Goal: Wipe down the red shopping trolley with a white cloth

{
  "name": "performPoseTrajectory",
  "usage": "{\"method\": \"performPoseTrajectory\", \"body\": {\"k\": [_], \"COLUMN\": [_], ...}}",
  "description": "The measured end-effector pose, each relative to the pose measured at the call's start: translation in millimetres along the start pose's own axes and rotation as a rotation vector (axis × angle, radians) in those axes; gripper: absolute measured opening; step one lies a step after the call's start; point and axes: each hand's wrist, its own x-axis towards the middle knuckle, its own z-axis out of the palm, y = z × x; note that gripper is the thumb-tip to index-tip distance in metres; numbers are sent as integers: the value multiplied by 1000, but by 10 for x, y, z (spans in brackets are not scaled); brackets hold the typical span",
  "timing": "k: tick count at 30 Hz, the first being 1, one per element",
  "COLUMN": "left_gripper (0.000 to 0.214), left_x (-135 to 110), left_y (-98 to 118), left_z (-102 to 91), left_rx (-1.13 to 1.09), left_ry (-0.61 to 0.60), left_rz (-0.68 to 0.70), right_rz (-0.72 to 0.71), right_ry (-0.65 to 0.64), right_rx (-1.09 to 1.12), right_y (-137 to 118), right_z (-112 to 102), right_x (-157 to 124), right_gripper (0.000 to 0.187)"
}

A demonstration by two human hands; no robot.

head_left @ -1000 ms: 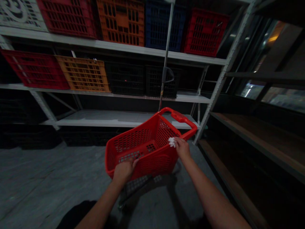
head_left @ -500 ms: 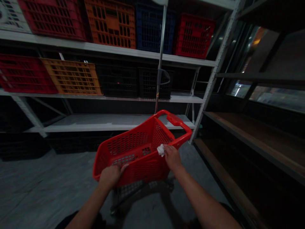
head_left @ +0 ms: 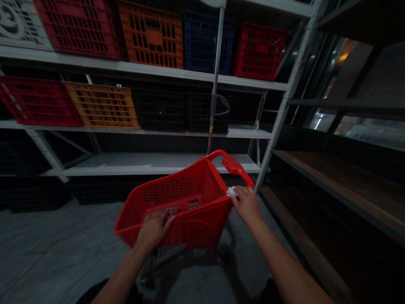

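Observation:
A red plastic shopping cart (head_left: 193, 232) stands side-on before me, its handle end to the right. My left hand (head_left: 155, 228) is closed over the near rim of its basket, fingers on the inside and thumb along the outer side. At the right end of that rim, by the base of the handle (head_left: 233, 165), my right hand (head_left: 247, 203) pinches a crumpled white wipe (head_left: 231, 191) against the plastic. Whether it is cloth or paper I cannot tell. Inside the basket I see only the perforated floor and walls.
White metal shelving (head_left: 177, 131) behind the cart bears several plastic crates, among them an orange one (head_left: 153, 36) and a blue one (head_left: 209, 44). A thin upright pole (head_left: 218, 55) rises behind the handle. Brown shelves (head_left: 335, 177) line the right side. The floor (head_left: 41, 240) is grey.
My right hand has slid the wipe rightward along the rim, closer to the handle. The left hand has shifted slightly right and reaches further over the rim. The cart has turned a little.

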Motion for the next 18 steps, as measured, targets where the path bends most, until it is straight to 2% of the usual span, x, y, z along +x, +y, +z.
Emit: {"method": "performPoseTrajectory", "body": {"k": [3,5,7,10,12,15,18], "left_gripper": [49,50,55,63,66,65,64], "left_x": [205,335,427,478,470,438,418], "left_y": [462,731,895,927,863,760,716], "left_z": [-22,-10,20,60,63,38,15], "left_rx": [-54,-43,-15,27,47,66,69], "left_ry": [-18,-79,-109,-122,-124,-130,-143], "left_rz": [91,91,50,5,3,12,12], "right_rz": [-33,-53,-79,-158,-211,-216,-130], "right_ry": [-52,-94,-130,-180,-207,-205,-109], "right_rx": [3,0,-6,-3,9,-3,-45], "right_y": [-143,-277,-436,-625,-632,-394,-7], "right_z": [29,86,175,289,277,83,-186], "right_x": [-47,-73,-91,-98,-85,-46,-23], "right_gripper": [16,17,17,16,17,19,22]}}
